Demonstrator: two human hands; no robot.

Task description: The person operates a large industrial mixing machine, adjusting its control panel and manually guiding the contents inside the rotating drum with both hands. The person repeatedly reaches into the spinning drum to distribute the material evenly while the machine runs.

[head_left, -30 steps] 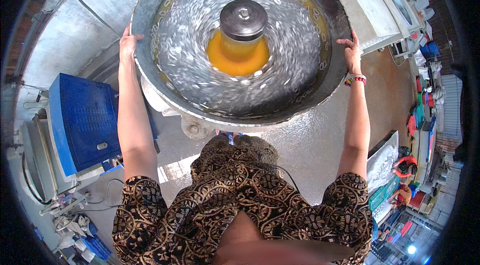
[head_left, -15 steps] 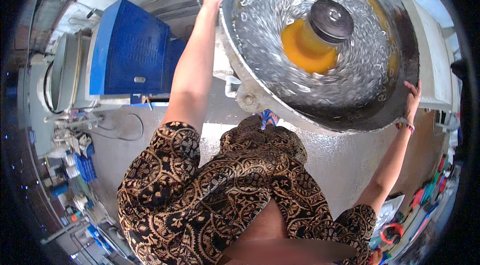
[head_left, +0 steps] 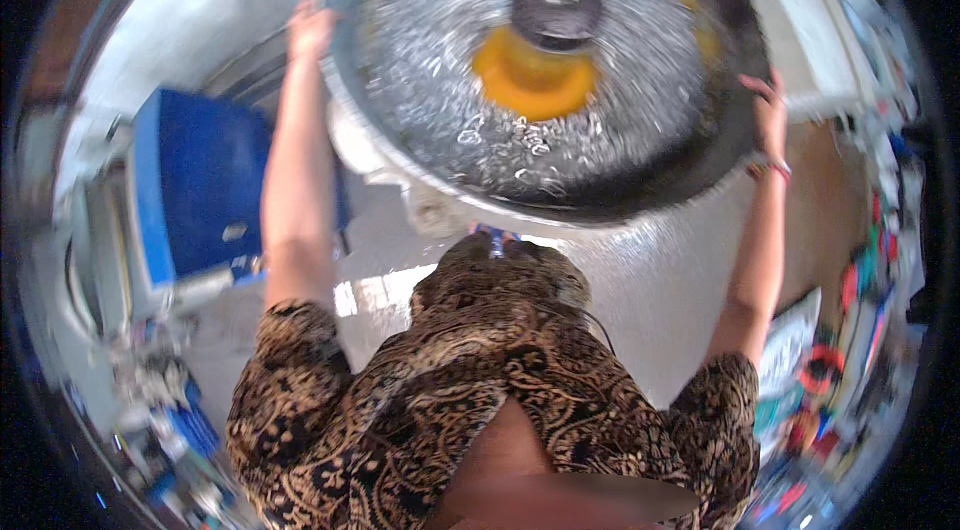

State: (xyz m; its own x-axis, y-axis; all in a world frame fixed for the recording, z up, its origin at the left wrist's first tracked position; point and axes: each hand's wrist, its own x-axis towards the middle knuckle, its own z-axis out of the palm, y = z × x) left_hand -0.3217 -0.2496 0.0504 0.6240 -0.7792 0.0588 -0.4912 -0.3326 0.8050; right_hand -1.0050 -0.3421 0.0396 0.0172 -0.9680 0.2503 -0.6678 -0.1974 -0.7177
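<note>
A large round metal bowl [head_left: 738,15] fills the upper middle, its near rim toward me. Many small shiny metal pieces [head_left: 420,50] lie inside, mostly smeared by motion; a few near the front show as separate links or rings. From the bowl's centre rises an orange post [head_left: 532,88] topped by a dark round cap [head_left: 557,8]. My left hand [head_left: 310,28] grips the rim on the left side. On the right, my right hand [head_left: 768,115] holds the opposite rim, its thumb over the inner edge. Some fingers of both hands are hidden behind the rim.
A blue metal cabinet [head_left: 210,180] stands left of my left arm. Beyond the bowl at right is a pale boxy unit [head_left: 805,20]. Mixed items, among them an orange-red ring [head_left: 822,370], crowd the right edge. The grey floor [head_left: 640,320] looks shiny.
The bowl and both hands sit further left and higher in view, while the blue cabinet appears lower left. More metal pieces show in front of the post. Both hands have stayed on the rim.
</note>
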